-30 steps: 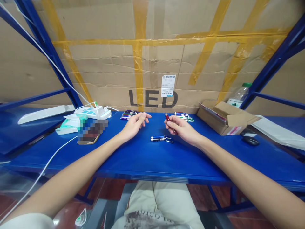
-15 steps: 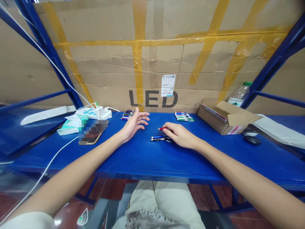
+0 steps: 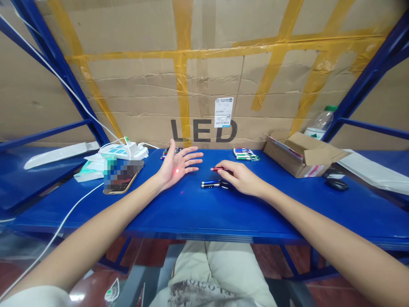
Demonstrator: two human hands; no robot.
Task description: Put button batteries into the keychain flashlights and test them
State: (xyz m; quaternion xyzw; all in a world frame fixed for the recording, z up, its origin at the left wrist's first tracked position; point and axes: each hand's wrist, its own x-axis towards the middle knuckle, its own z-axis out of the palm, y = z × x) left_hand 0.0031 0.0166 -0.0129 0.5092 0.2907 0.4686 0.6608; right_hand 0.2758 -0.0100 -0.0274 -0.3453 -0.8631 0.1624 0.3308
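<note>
My right hand (image 3: 240, 177) is closed around a red laser pointer (image 3: 216, 169), whose front end sticks out toward the left. Opposite it, my left hand (image 3: 180, 166) is held up open, palm turned to the right and fingers spread. A bright red light spot falls on that palm. Below my right hand, blue and black pen-shaped pointers (image 3: 210, 184) lie on the blue table (image 3: 191, 213), partly covered by the hand. Behind my left hand lies a partly hidden group of pointers (image 3: 165, 153). Another row of coloured pointers with clips (image 3: 244, 154) lies farther back on the right.
On the left are a phone (image 3: 123, 181), a white power strip (image 3: 119, 150) with cables, and a plastic packet (image 3: 91, 168). An open cardboard box (image 3: 300, 155), a black mouse (image 3: 336, 183) and a bottle (image 3: 321, 121) stand right. A large taped carton (image 3: 153, 94) forms the back wall.
A red light spot now shows on my left palm, which has turned more open toward the right hand. My right hand still holds the red pointer in nearly the same place.
</note>
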